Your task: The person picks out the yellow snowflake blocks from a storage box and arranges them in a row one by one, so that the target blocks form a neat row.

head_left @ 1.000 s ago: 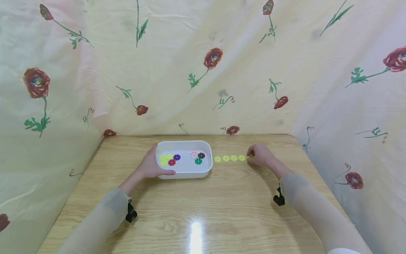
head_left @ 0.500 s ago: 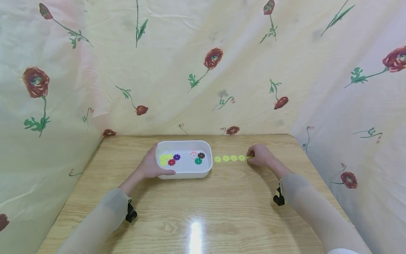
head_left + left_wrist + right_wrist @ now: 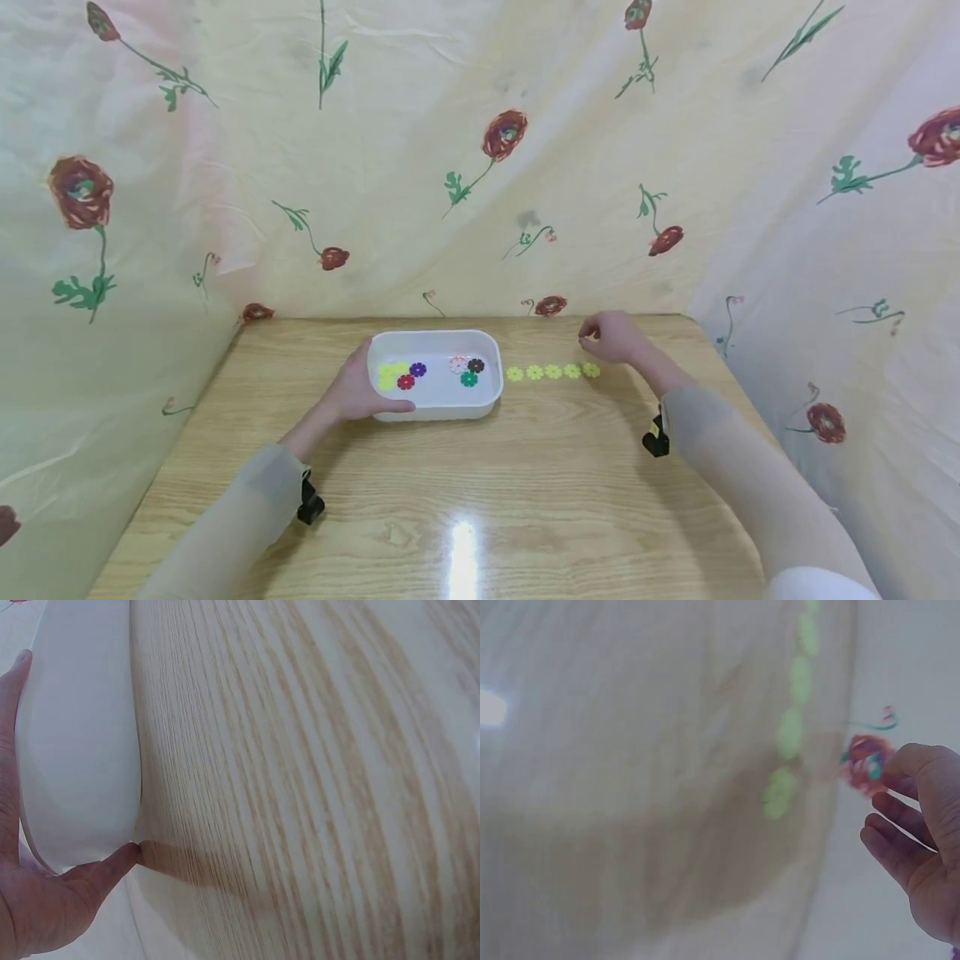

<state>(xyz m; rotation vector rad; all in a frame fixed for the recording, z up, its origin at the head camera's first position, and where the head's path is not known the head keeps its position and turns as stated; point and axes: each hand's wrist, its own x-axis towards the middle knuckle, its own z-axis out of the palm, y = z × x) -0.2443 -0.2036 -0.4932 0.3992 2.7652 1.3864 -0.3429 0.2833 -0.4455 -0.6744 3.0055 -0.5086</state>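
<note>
My left hand [image 3: 352, 390] holds the left end of a white plastic tub [image 3: 435, 412], with the thumb along its front wall. In the left wrist view, the hand [image 3: 45, 907] spans the end of the tub [image 3: 82, 742]. Several small yellow snowflake discs [image 3: 552, 372] lie in a row on the table to the right of the tub. Just above and behind the rightmost yellow disc [image 3: 591, 370] is my right hand [image 3: 611, 337], raised off the table. The right wrist view shows its fingers [image 3: 889, 844] loosely bent and holding nothing.
Inside the tub lie yellow discs [image 3: 390, 377] at the left, near a purple disc [image 3: 417, 369] and a red disc [image 3: 406, 382]. Pink, black and green discs [image 3: 468, 379] are at its right. A flowered cloth [image 3: 420, 167] hangs behind the wooden table [image 3: 450, 483].
My right hand has let go of the last yellow disc, which now lies flat at the row's right end. The hand has lifted and moved back. My left hand and the tub stay put.
</note>
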